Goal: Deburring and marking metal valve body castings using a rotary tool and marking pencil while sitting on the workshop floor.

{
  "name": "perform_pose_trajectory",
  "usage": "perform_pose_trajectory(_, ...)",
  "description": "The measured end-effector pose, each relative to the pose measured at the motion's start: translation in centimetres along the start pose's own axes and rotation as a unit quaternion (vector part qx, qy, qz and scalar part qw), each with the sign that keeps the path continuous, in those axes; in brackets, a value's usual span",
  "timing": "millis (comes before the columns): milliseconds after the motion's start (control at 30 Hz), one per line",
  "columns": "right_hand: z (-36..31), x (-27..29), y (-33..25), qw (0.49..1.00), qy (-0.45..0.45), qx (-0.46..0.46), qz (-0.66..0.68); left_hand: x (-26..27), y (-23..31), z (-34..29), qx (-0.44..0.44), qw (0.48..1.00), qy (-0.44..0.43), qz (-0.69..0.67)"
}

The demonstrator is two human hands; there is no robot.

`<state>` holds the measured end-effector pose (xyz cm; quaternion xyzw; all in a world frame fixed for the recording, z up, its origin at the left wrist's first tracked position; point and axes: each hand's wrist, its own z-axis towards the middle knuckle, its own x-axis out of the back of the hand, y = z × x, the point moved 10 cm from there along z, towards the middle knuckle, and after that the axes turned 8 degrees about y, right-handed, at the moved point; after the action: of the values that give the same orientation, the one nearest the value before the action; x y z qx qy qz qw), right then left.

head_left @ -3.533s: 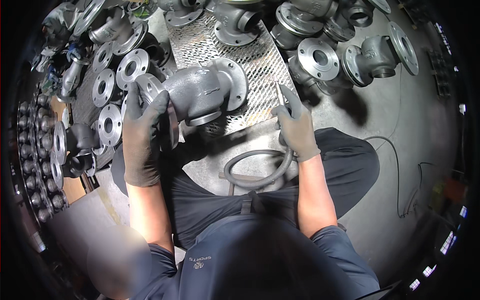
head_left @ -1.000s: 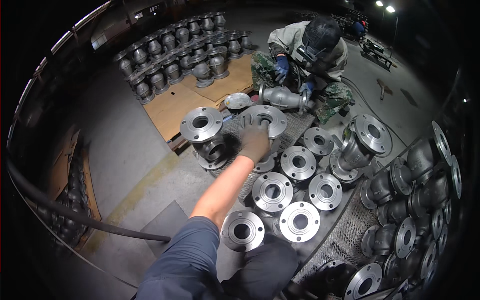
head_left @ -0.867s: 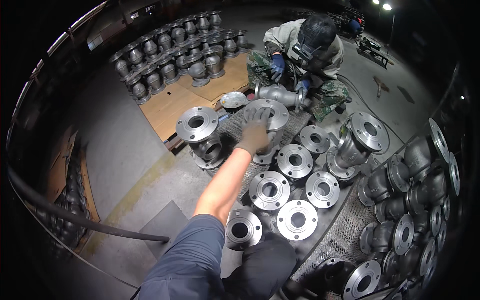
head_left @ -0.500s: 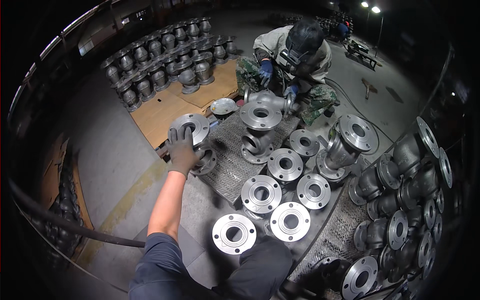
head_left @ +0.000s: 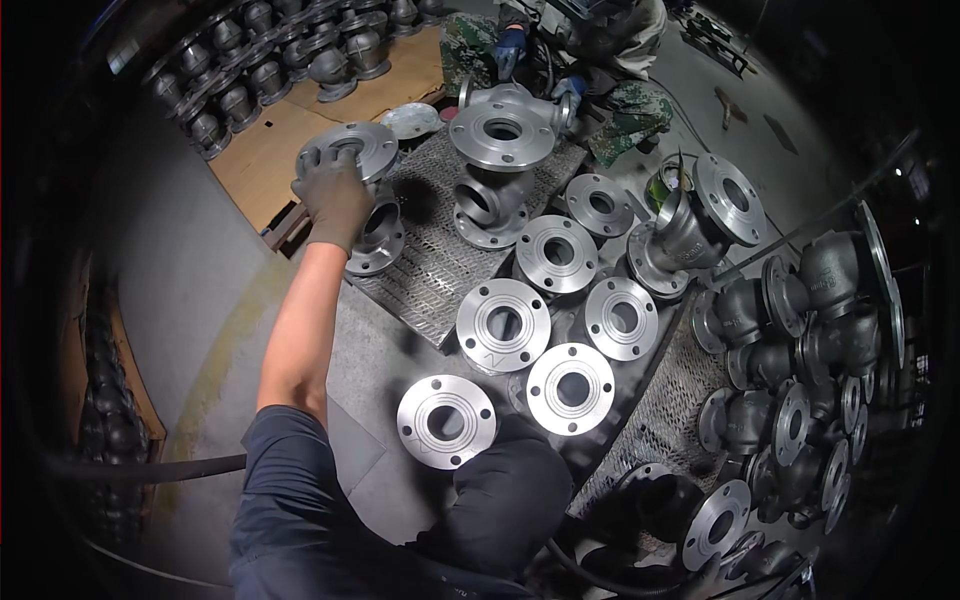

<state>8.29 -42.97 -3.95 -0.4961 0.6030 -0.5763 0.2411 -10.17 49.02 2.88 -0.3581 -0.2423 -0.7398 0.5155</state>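
My left hand [head_left: 338,195], in a dark grey glove, is closed over the top flange of a grey metal valve body [head_left: 378,152]. The fingers lie across the near rim and reach the centre bore. This valve body stands at the left edge of a patterned metal plate [head_left: 425,285], its lower flange lower down on the plate's side. Right of it, a similar flanged valve body [head_left: 500,150] stands upright on the plate. My right hand is not visible.
Several flanged valve bodies [head_left: 503,325] stand nearer me, and more [head_left: 790,425] are stacked at right. A co-worker with blue gloves [head_left: 510,52] works at a valve body beyond the plate. Rows of castings [head_left: 265,80] stand on brown board at the far left.
The view has tilted down, so the scene sits higher and the co-worker's head has left it. My left hand stays on the same valve body, with its fingers now further over the flange.
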Motion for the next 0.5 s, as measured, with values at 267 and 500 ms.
perform_pose_trajectory(267, -2.9, -1.3, -4.4, 0.835, -0.294, 0.454, -0.099, -5.0, 5.6, 3.0, -0.077, 0.993, -0.036, -0.077)
perform_pose_trajectory(500, 2.3, 2.7, 1.9, 0.997, -0.007, 0.078, -0.007, -7.4, 7.7, 5.1, -0.051, 0.993, 0.032, -0.100)
